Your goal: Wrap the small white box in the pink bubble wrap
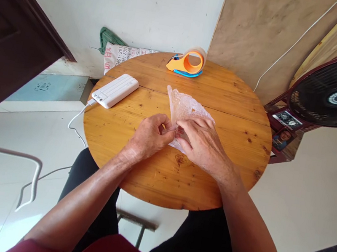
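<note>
A crumpled piece of clear bubble wrap [186,103] lies on the round wooden table [231,153], with a pointed corner sticking up at its far left. My left hand [150,136] is closed on the near left edge of the wrap, thumb and fingers pinched together. From the right, my right hand [201,142] bends over the same sheet, its thumb and fingers gripping the folded part close to my left fingertips. Whatever lies inside the wrap is hidden under my fingers.
At the table's far edge stands an orange and blue tape dispenser [188,63]. A white power bank [115,91] with a white cable [76,122] rests at the left. To the right is a dark fan [336,93]; a wall borders the far side.
</note>
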{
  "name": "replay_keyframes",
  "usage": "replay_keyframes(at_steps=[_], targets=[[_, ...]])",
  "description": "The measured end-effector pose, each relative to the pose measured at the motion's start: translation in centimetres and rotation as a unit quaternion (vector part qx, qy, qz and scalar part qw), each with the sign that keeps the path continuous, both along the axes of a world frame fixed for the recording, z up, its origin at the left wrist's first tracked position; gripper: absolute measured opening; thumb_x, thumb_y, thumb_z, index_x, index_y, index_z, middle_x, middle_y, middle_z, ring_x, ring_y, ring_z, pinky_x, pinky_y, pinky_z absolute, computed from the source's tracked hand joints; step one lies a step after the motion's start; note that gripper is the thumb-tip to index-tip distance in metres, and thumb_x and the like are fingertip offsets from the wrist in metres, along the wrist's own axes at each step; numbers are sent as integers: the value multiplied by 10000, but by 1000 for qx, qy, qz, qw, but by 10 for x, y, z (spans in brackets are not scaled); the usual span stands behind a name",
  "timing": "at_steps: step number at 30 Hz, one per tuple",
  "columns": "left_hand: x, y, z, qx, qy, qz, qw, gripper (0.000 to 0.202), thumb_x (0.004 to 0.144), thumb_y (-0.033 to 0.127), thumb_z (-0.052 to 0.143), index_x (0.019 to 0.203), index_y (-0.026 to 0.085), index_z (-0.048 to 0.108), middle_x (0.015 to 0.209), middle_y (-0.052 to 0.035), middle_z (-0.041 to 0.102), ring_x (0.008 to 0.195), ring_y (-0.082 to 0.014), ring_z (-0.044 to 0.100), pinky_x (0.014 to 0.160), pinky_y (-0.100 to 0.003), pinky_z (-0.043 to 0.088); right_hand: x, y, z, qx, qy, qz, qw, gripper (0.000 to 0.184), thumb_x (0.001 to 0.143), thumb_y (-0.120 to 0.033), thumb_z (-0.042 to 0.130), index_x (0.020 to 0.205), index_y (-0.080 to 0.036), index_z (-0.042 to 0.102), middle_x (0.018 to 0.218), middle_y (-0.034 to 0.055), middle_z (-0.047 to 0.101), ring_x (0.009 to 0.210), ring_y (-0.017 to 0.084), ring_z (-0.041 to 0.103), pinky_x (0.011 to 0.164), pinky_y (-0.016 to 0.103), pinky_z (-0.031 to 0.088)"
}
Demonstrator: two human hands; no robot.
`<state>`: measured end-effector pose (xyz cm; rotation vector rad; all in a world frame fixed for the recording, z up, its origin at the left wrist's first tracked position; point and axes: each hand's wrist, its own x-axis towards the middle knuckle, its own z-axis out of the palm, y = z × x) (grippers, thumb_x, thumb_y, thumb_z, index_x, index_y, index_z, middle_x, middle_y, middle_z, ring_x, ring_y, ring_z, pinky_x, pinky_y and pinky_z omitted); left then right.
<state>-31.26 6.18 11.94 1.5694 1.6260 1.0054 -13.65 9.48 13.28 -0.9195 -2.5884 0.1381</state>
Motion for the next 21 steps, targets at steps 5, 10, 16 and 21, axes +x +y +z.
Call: replay_keyframes(at_steps=[5,10,16,21], targets=[[4,-1,-5,113,93,-27,989,93,751,183,611,689,179,541,712,2,575,600,-99,462,574,-240,367,2,4,-1,-32,27,-4,999,291,838,-130,550,1114,-219,564,1044,89,700,1032,284,597,953,447,412],[1,-1,-13,196,119,-85,970,105,809,134,576,722,180,539,830,-30,625,689,-117,522,642,-252,418,5,7,-1,-46,42,6,998,260,834,-153,568,1086,-212,549,1064,79,691,1033,264,601,977,428,412],[-6,1,-12,257,153,-134,945,88,831,107,598,783,178,580,899,-51,676,854,-175,603,788,-321,492,6,6,5,-80,43,8,996,234,829,-147,581,1048,-224,549,1047,62,680,1022,255,594,961,419,426],[-10,3,-14,319,155,-196,915,98,841,82,587,858,178,588,981,-69,694,927,-189,610,822,-336,524,8,8,6,-89,41,20,995,277,809,-133,587,1066,-230,550,1052,60,676,1014,253,593,954,422,435]])
